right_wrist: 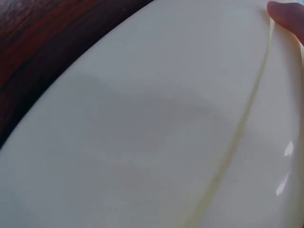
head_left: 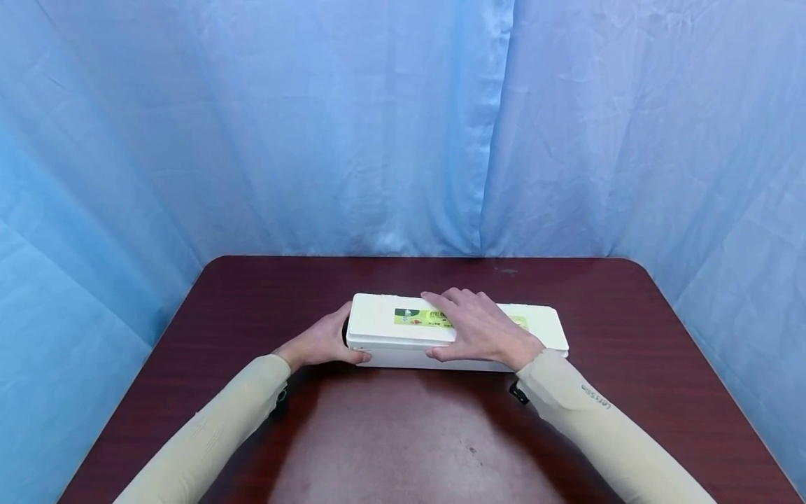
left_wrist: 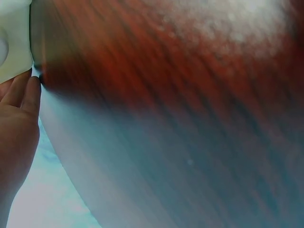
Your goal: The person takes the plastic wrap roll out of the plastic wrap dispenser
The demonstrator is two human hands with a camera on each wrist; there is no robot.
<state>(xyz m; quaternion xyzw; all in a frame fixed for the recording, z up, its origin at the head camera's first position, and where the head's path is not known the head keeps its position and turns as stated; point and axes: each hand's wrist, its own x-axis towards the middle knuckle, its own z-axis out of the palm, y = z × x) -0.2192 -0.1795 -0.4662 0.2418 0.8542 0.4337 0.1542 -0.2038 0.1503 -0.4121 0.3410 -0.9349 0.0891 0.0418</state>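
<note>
A long white lidded box (head_left: 384, 318) lies lengthwise across the table; its yellow-green label (head_left: 409, 317) begins with the letters "PE". My left hand (head_left: 324, 341) grips its left end, thumb on the front face and fingers around the end. Over the lid spreads my right hand (head_left: 481, 325), thumb at the front near the lid seam and fingers reaching toward the back edge. It covers part of the label. In the left wrist view, fingers (left_wrist: 31, 92) touch the box's end (left_wrist: 16, 45). The right wrist view shows the thumb (right_wrist: 287, 16) at the seam on the box's front (right_wrist: 118, 118).
The dark red-brown wooden table (head_left: 283, 280) has rounded back corners. Light blue curtains (head_left: 352, 140) hang behind it and along both sides. A small dark device (head_left: 519, 393) sits under the right wrist.
</note>
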